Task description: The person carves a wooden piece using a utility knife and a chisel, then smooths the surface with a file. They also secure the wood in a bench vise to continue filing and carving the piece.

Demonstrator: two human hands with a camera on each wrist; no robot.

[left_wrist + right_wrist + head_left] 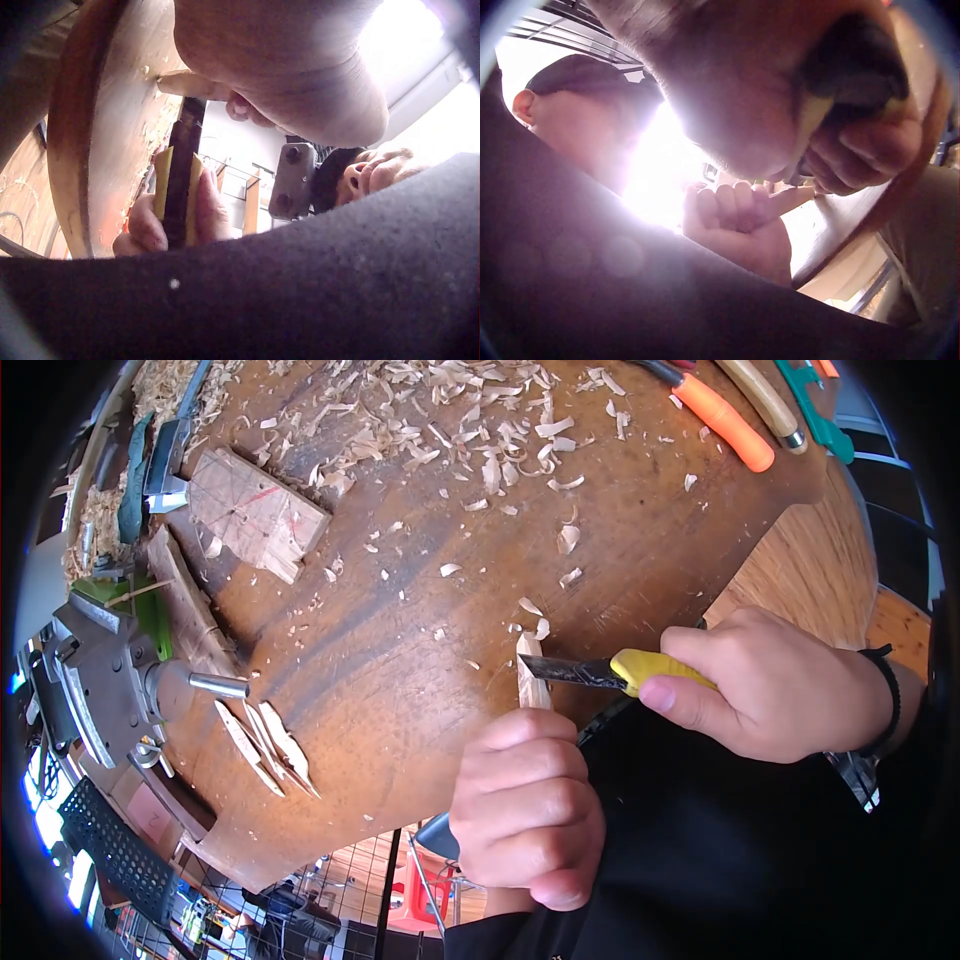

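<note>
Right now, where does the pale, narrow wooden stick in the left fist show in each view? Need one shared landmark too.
Head: the pale, narrow wooden stick is slightly right of centre, poking up from the fist.
Left wrist: the stick is upper left, jutting left.
Right wrist: the stick is right of centre, slightly low, pointing right.
Shared landmark: the bare left hand gripping it.

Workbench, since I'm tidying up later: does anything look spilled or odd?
Wood shavings litter the tabletop, thickest toward its far side: untidy, but seemingly just waste from work with the knife. Otherwise, nothing stands out.
</note>
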